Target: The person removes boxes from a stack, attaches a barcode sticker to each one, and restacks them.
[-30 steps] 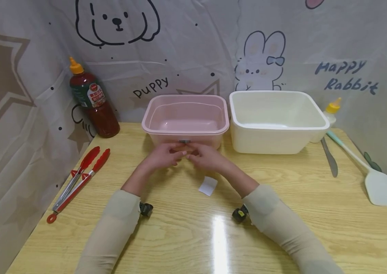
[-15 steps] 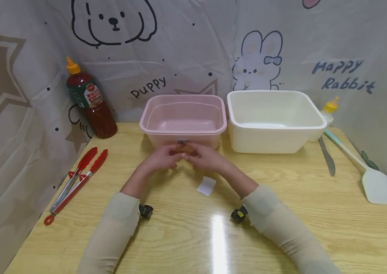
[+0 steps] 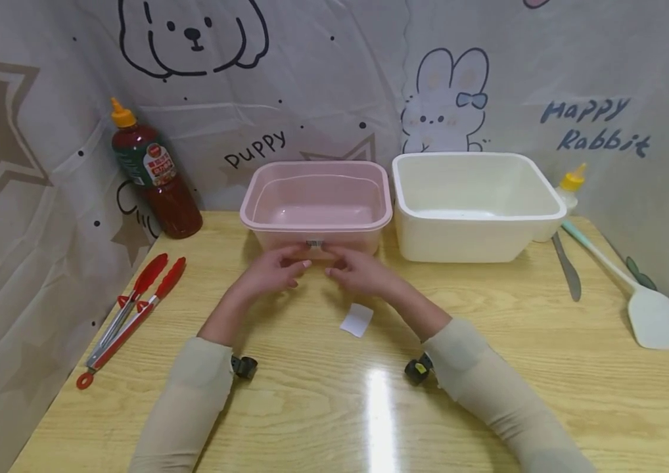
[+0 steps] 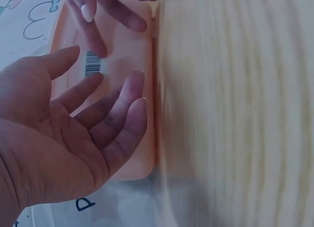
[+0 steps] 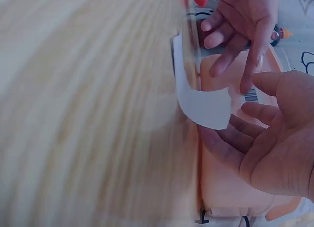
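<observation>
A pink plastic basin (image 3: 317, 228) stands at the back of the table, with a barcode sticker (image 4: 92, 64) on its front wall. My left hand (image 3: 269, 269) is in front of that wall, its fingers relaxed and pointing toward the sticker. From the other side my right hand (image 3: 358, 269) mirrors it, fingertips close by the sticker. Both palms hold nothing in the wrist views. A small white piece of paper (image 3: 357, 320) lies on the table just in front of my right hand; one end of it curls up in the right wrist view.
Right of the pink basin stands a white basin (image 3: 479, 238). A knife (image 3: 568, 269), a white spatula (image 3: 660, 320) and a yellow-capped bottle (image 3: 571, 184) are at the far right. Red-tipped tongs (image 3: 130, 318) and a red sauce bottle (image 3: 160, 184) occupy the left side.
My hands have drawn slightly apart; the thumbs that nearly met before the basin now have a gap between them. The basins and the paper stay in place.
</observation>
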### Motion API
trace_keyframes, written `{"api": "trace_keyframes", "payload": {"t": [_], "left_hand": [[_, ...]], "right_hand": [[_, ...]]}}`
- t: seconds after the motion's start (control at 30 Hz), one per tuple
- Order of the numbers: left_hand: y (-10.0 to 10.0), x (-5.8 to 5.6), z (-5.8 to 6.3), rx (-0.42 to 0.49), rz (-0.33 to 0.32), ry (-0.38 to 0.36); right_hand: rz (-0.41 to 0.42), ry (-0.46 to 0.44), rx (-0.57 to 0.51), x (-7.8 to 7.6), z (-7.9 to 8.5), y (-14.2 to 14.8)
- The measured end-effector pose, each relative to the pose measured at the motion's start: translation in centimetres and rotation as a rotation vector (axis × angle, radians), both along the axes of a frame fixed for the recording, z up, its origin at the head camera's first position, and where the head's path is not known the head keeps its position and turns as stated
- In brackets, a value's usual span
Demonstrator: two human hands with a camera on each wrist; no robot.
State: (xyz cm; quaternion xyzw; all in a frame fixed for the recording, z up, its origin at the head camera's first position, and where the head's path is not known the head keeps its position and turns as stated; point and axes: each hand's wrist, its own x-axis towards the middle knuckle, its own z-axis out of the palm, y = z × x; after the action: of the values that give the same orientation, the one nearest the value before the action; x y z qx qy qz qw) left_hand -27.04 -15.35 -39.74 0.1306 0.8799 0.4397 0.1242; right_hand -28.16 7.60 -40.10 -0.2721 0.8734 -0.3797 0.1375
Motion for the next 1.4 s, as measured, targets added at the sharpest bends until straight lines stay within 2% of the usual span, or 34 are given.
{"api": "trace_keyframes", "payload": {"t": [0.17, 0.4, 0.53, 0.7, 0.83, 1.0, 1.1, 1.23, 1.4], "left_hand": [[0.7, -0.3, -0.2, -0.014, -0.021, -0.011], [0.4, -0.1, 0.6, 0.026, -0.02, -0.025], [0.0, 0.1, 0.9, 0.029, 0.007, -0.021], [0.1, 0.0, 0.3, 0.012, 0.018, -0.017], [0.6, -0.3, -0.1, -0.01, -0.001, -0.012], [0.6, -0.1, 0.6, 0.001, -0.01, 0.001], [0.0, 0.0, 0.9, 0.021, 0.019, -0.009], [-0.7, -0.1, 0.4, 0.029, 0.049, -0.023], [-0.4, -0.2, -0.3, -0.004, 0.014, -0.035]], "right_hand": [[0.023, -0.006, -0.025, -0.2, 0.2, -0.3], [0.017, 0.103, -0.016, -0.2, 1.4, 0.2], [0.005, 0.079, 0.0, -0.2, 1.3, 0.6], [0.002, 0.027, 0.026, -0.2, 0.8, 0.6], [0.019, 0.057, 0.039, -0.3, 1.0, 0.4], [0.04, 0.111, 0.015, -0.5, 1.5, 0.2], [0.029, 0.103, 0.005, -0.6, 1.6, 0.5], [0.02, 0.081, 0.013, -0.7, 1.1, 0.9], [0.044, 0.076, 0.039, -0.6, 0.6, 0.8]]}}
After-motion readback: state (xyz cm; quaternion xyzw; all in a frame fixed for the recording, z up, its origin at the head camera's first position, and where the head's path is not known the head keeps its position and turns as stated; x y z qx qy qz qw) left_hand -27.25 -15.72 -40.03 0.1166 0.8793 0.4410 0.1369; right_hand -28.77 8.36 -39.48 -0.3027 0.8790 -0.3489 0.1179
